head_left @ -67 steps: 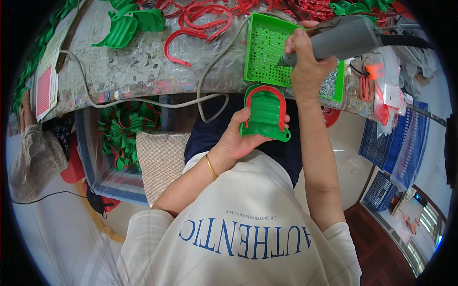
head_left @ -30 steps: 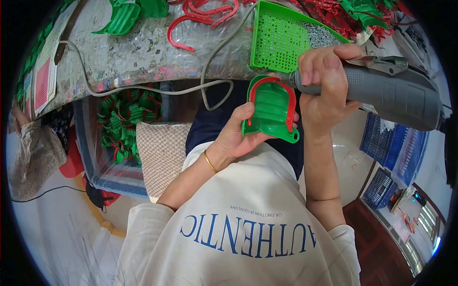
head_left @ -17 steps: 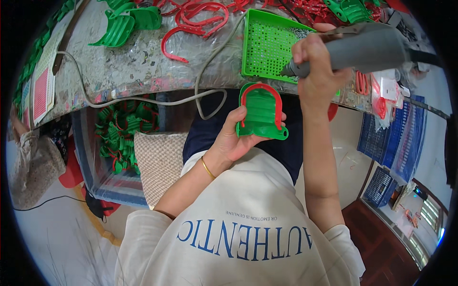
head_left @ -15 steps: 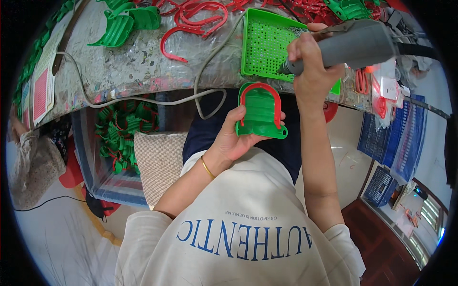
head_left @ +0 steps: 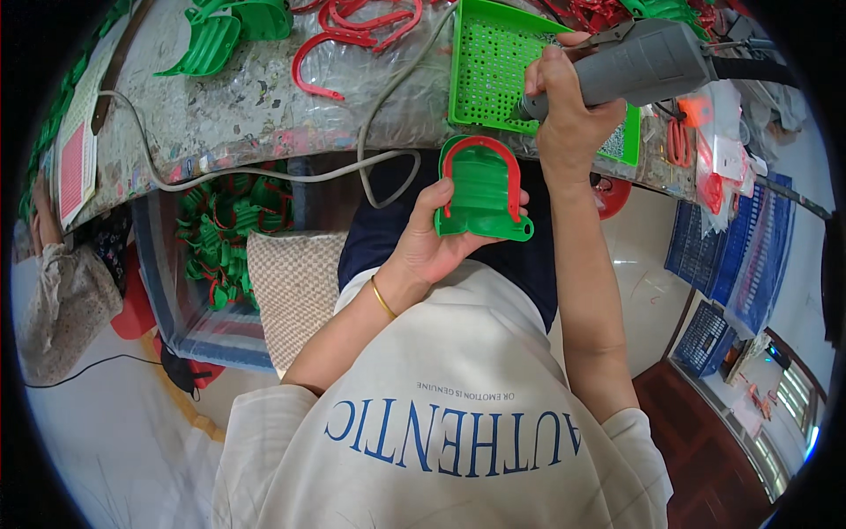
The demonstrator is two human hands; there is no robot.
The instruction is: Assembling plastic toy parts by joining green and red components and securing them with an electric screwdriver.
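My left hand (head_left: 434,231) is closed round the lower part of a curved green plastic piece (head_left: 480,189), shaped like a small scoop with ridges. A red U-shaped plastic strip (head_left: 511,172) lies along its rim. In my right hand (head_left: 567,123) is a grey power screwdriver (head_left: 639,66), fingers wrapped round its front part. Its tip points left, over a bright green perforated tray (head_left: 460,79) on the table edge. Small metal screws (head_left: 619,141) show in the tray's right part. The tool and the green piece are apart.
Red U-shaped strips (head_left: 308,66) and green pieces (head_left: 211,44) lie on the worn table (head_left: 264,115). A grey cable (head_left: 291,175) hangs over its edge. Below left, a blue-rimmed bin (head_left: 176,326) holds green-red pieces. Another person's sleeve (head_left: 70,300) is at far left.
The scene sits slightly higher in the picture. Both hands keep hold of the same things, and the screwdriver stays over the tray with only a small shift.
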